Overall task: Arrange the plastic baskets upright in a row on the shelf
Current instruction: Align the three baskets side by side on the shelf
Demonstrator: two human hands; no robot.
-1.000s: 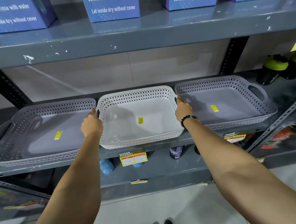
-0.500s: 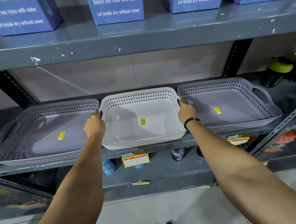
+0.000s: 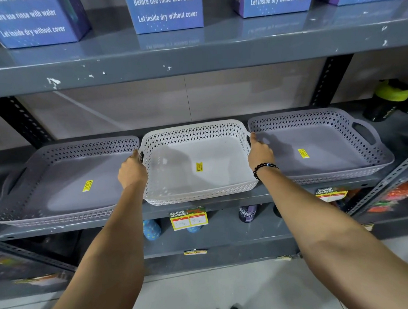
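Three shallow perforated plastic baskets lie flat, open side up, side by side on the grey middle shelf (image 3: 224,204). The white basket (image 3: 192,136) is in the middle, a grey basket (image 3: 63,152) on its left and another grey basket (image 3: 314,119) on its right. Each has a yellow sticker inside. My left hand (image 3: 132,172) grips the white basket's left handle. My right hand (image 3: 259,155), with a dark bead bracelet at the wrist, grips its right handle. Both handles are mostly hidden by my fingers.
Blue boxes (image 3: 167,12) stand on the upper shelf (image 3: 193,55). Dark bottles with green caps (image 3: 389,99) stand right of the baskets. Black perforated uprights (image 3: 331,79) frame the bay. Price tags (image 3: 188,219) hang on the shelf edge; bottles stand on the shelf below.
The white basket and both hands have stayed in place on the shelf. Only the view has shifted slightly, so everything sits a little lower and more to the right in frame.
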